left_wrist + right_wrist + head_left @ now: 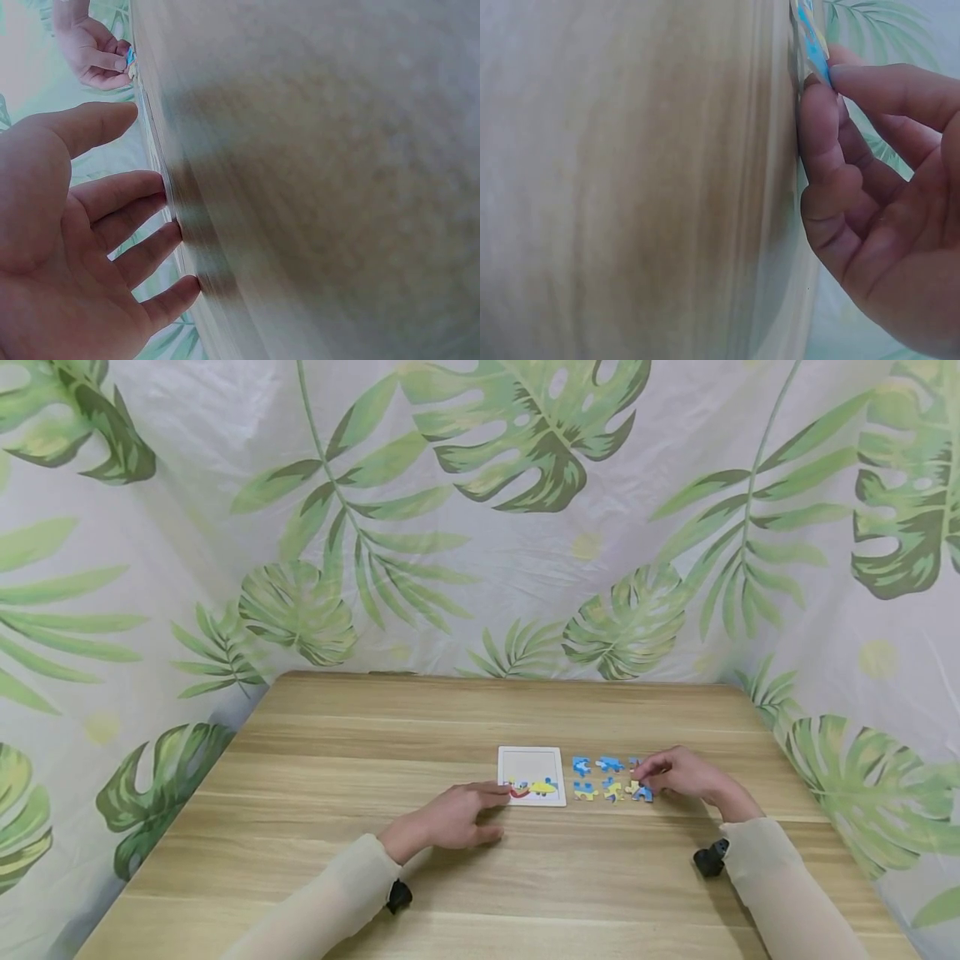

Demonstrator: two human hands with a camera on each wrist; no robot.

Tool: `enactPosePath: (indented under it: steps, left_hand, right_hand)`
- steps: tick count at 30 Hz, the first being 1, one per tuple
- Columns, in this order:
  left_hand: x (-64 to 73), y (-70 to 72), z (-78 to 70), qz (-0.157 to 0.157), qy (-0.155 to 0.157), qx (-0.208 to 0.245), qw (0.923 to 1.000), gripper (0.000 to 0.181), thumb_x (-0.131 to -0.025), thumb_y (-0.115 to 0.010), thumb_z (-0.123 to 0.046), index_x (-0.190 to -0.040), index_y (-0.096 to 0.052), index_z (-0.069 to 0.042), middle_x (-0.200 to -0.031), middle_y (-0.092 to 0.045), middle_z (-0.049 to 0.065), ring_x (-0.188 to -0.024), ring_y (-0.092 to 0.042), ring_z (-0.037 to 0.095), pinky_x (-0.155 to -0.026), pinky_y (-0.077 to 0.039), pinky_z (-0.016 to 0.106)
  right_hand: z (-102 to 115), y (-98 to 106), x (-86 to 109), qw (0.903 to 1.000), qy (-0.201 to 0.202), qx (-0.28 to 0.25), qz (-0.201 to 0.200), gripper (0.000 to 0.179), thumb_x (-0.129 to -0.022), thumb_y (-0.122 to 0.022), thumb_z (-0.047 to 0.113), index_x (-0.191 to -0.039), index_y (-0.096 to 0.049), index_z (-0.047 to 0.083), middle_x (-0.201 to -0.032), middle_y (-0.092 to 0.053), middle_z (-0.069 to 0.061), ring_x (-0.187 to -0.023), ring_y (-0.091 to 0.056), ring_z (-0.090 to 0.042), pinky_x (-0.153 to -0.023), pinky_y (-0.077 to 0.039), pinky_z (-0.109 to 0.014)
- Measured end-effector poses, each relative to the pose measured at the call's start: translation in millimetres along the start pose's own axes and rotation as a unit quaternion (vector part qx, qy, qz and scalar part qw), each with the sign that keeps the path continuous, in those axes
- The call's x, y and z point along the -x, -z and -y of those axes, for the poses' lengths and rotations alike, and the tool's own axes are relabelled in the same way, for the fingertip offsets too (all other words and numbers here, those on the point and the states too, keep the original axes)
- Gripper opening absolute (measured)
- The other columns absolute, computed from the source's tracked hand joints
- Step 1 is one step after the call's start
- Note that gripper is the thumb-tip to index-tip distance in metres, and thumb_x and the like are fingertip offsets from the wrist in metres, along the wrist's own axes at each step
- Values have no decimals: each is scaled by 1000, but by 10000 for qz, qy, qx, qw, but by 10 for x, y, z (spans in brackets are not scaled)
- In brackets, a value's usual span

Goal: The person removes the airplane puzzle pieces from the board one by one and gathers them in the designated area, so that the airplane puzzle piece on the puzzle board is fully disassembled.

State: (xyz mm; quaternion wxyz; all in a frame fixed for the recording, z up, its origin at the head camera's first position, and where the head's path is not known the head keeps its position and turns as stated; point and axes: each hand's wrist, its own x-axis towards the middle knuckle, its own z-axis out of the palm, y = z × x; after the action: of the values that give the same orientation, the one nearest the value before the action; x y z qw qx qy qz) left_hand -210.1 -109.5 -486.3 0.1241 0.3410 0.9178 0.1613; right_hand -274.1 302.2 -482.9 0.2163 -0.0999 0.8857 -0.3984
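Note:
A white puzzle tray (pixel 529 765) lies on the table, with yellow, red and blue pieces (pixel 542 788) fitted along its near side. My left hand (pixel 453 817) rests its outstretched fingertips at the tray's left edge and the tabletop; the left wrist view shows the fingers (pixel 139 199) loosely extended and holding nothing. To the right of the tray, my right hand (pixel 686 774) pinches a blue puzzle piece (pixel 819 69) between thumb and fingers, low over the loose pieces. Its fingers partly cover the pieces at the right end.
Loose blue and yellow jigsaw pieces (pixel 609 764) lie in two rows right of the tray. The wood-grain table (pixel 360 727) reaches back to a leaf-patterned cloth (pixel 420 610). Black wrist cameras (pixel 708 858) sit under both sleeves.

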Motion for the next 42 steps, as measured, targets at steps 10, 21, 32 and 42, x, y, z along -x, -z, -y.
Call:
enactPosePath:
  steps: [10, 21, 32, 42]
  left_hand:
    - [-4, 20, -14, -32, -30, -27, 10000, 54, -97, -64, -34, -143, -55, -8, -155, -47, 5, -144, -44, 26, -117, -39, 44]
    - [-27, 34, 18, -268, -159, -39, 9995, 48, -97, -65, -30, -138, -59, -5, -151, -51, 6, -140, -49, 25, -115, -43, 42]
    - [-67, 56, 84, -591, 5, -31, 9982, 44, -96, -65, -25, -134, -62, -2, -146, -57, 10, -137, -51, 32, -115, -42, 46]
    - [-126, 97, 118, -519, 244, -30, 9983, 45, -95, -67, -24, -134, -62, -3, -146, -57, 10, -136, -52, 32, -114, -43, 46]
  right_hand:
    - [17, -5, 8, 9999, 19, 149, -42, 17, -91, -66, 8, -104, -76, 9, -108, -73, -9, -76, -58, -15, -61, -49, -25]
    - [78, -3, -2, 10000, 12, -1, -34, 21, -93, -66, 12, -112, -74, 7, -101, -73, -8, -80, -61, -17, -64, -50, -27]
    - [160, -32, -35, 9999, 29, -114, -87, 25, -93, -67, 16, -116, -72, 6, -95, -73, -6, -82, -62, -17, -65, -50, -27]
    - [224, -65, -58, 9996, 214, -198, -30, 26, -96, -64, 17, -118, -71, 5, -96, -72, -12, -79, -62, -18, -63, -50, -28]
